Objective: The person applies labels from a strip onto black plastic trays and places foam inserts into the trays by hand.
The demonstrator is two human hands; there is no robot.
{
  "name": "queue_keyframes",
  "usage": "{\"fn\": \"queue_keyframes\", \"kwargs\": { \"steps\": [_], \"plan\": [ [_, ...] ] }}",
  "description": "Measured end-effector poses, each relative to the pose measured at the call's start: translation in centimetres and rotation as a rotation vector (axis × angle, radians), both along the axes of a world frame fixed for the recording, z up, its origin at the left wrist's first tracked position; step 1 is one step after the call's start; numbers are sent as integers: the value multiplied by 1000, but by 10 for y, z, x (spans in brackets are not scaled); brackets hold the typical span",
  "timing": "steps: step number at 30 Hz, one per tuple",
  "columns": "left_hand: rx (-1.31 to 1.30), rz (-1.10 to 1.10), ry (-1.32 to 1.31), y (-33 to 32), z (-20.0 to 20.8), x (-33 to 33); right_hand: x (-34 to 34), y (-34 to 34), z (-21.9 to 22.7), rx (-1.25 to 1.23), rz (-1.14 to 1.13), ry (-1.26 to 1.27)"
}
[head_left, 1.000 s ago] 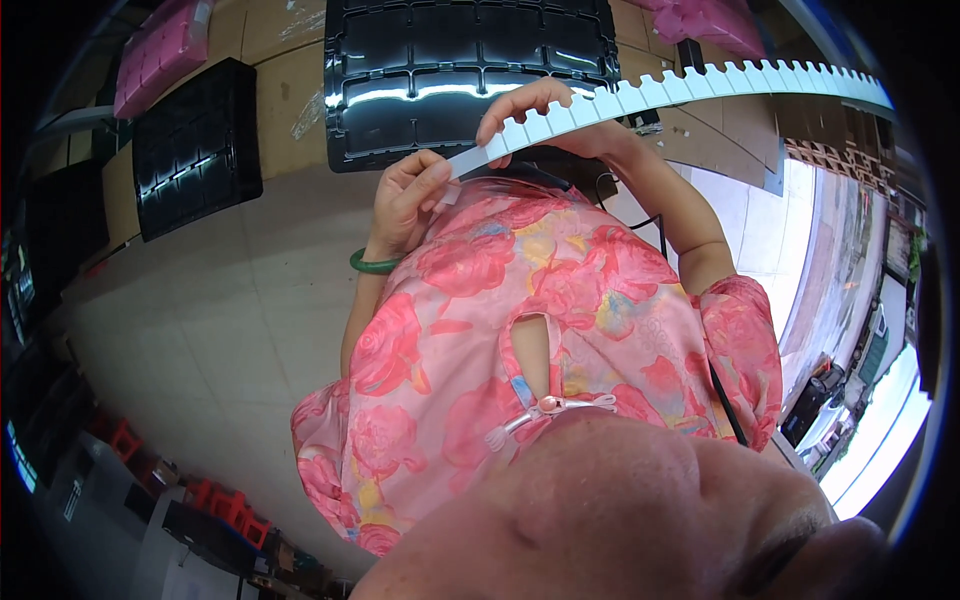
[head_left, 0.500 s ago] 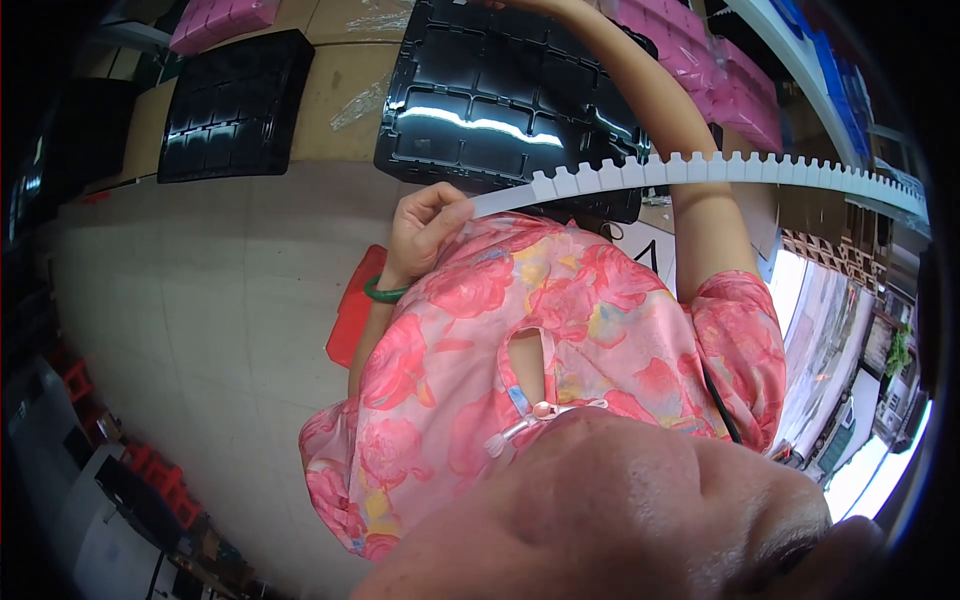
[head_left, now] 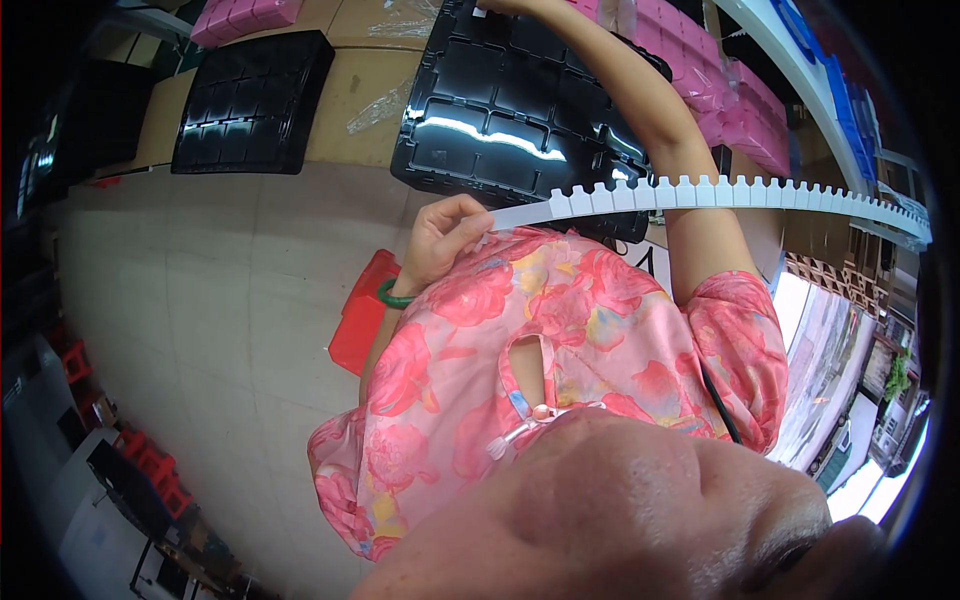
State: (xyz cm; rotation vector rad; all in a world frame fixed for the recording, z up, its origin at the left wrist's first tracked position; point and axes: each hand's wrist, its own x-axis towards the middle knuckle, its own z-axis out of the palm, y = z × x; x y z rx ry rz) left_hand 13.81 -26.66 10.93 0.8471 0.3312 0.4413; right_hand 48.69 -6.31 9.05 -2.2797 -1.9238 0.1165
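My left hand [head_left: 445,236], a green bangle on its wrist, is closed in a pinch on the plain end of a long white toothed plastic strip [head_left: 665,195]. The strip runs off to the right in front of my right forearm, its teeth pointing up and its far end near the right rim. My right arm reaches forward over a large glossy black plastic tray [head_left: 480,120] with rectangular sections. At the top edge my right hand [head_left: 508,5] is mostly cut off, its fingers largely hidden. A small white bit shows beside it on the tray.
A second black tray [head_left: 250,105] lies on brown cardboard [head_left: 345,135] at the far left. Pink wrapped bundles [head_left: 690,60] are at the back right. Clear plastic wrap [head_left: 383,107] lies between the trays. A red stool [head_left: 365,315] stands on the floor by my left forearm.
My left hand and the strip sit slightly lower and to the right in view, and the trays have shifted right too. The pinch on the strip is unchanged.
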Motion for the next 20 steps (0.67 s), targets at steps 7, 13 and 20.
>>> {"fn": "queue_keyframes", "kwargs": {
  "steps": [7,13,20],
  "plan": [
    [42,-35,38,4,-1,0,-4,-32,46,-64,88,400],
    [81,-115,71,21,7,5,4,-61,32,-29,52,848],
    [218,-304,89,45,14,31,16,-54,18,144,51,477]
  ]
}}
